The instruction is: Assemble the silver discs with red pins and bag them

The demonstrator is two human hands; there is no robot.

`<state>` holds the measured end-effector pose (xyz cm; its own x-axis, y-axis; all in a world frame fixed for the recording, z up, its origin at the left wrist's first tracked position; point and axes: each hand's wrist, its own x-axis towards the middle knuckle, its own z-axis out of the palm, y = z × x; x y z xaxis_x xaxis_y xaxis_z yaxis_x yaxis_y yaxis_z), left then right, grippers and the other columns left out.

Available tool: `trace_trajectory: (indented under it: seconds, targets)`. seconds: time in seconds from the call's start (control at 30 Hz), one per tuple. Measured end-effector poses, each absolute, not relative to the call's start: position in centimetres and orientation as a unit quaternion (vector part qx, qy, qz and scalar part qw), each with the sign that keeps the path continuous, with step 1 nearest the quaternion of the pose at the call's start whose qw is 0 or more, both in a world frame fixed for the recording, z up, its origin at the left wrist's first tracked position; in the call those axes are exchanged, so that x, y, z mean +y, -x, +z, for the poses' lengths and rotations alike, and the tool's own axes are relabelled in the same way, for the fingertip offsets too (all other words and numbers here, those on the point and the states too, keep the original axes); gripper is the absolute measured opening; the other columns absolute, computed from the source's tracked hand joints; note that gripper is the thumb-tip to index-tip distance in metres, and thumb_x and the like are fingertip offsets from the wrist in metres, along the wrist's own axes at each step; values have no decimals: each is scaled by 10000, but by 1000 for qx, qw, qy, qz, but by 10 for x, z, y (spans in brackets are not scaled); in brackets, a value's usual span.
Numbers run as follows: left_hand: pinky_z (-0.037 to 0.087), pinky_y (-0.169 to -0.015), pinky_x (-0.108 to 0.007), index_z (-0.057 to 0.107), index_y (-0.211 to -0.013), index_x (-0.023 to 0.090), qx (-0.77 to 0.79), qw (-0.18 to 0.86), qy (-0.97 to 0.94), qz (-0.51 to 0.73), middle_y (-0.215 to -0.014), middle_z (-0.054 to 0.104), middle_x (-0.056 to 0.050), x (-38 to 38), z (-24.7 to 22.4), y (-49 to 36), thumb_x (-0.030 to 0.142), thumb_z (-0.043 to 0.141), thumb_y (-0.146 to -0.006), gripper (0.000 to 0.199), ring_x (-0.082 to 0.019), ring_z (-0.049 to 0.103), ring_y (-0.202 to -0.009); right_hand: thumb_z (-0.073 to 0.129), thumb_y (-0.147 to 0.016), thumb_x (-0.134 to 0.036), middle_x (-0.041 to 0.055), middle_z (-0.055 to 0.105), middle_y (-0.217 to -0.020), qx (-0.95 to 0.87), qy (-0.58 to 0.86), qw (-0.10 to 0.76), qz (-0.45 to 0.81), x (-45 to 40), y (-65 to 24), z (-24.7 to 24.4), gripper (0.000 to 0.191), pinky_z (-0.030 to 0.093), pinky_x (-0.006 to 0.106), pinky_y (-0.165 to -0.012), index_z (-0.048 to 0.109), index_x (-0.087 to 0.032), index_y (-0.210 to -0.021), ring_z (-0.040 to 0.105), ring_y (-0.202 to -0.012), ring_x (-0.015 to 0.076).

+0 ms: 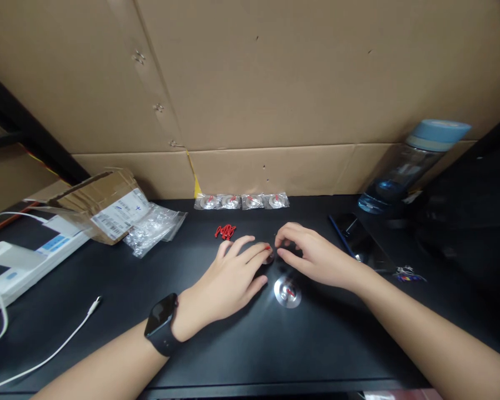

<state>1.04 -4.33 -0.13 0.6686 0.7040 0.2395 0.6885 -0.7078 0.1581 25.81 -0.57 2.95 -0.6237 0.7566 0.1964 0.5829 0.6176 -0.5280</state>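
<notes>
My left hand (238, 273), with a black smartwatch (161, 322) on the wrist, lies low over the table with its fingers stretched out. Its fingertips rest on a small shiny round piece with a red bit (268, 258), mostly hidden beneath them. To its right, my right hand (306, 251) hovers with bent fingers; thumb and forefinger are apart and nothing shows between them. Just below both hands, a round silver metal disc with a red piece at its centre (287, 292) lies flat. A small heap of red cord loops (225, 231) lies beyond my left fingers.
Several bagged metal discs (241, 201) line the cardboard wall (308, 166). On the left are an opened carton (100, 205), clear plastic bags (152, 228), a power strip (58, 258) and a white cable (73, 339). A phone (360, 241) and a blue-lidded bottle (410, 166) stand right.
</notes>
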Motion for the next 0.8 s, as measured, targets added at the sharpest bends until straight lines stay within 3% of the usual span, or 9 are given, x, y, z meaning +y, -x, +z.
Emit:
trace_trajectory:
  seconds: [0.1,0.2,0.4,0.53,0.8]
  targets:
    - [326,-1069,-510,590,-1376,229,391,21,-904,170,-1442,626,-81,-40,-3,-10,288,512,-1049,342,-321,434,-1406,698,-942,-399,20,692,-956,-903,328,105,259,-9,-266,41,193,482,288,-754,673,-220,-1011,632,-840,178]
    - [296,-1027,-475,637,-1313,257,398,10,-894,205,-1358,692,-46,-37,-5,-9,214,487,-1065,292,-289,487,-1362,878,-733,-533,-15,703,-886,-911,316,34,265,-15,-268,44,412,444,271,-649,689,-231,-940,633,-756,174]
    - [266,-943,-442,713,-1142,301,410,14,-878,248,-1212,769,23,-36,-1,-9,174,583,-1026,216,-262,562,-1282,781,-845,-200,-16,711,-846,-929,317,26,191,-20,-262,38,76,420,270,-625,720,-235,-816,680,-755,171]
    - [256,-941,-446,749,-1024,297,405,17,-878,255,-1162,787,32,-36,-2,-9,191,618,-1010,168,-266,574,-1261,705,-873,-128,-8,725,-871,-932,316,26,174,-19,-263,37,123,451,269,-658,738,-243,-842,702,-790,180]
    - [238,-920,-437,753,-996,343,406,42,-874,263,-1027,806,61,-35,-5,-8,215,621,-1014,184,-238,607,-1178,653,-893,-103,11,693,-857,-938,320,24,134,-20,-263,39,149,470,296,-658,695,-219,-810,683,-804,201]
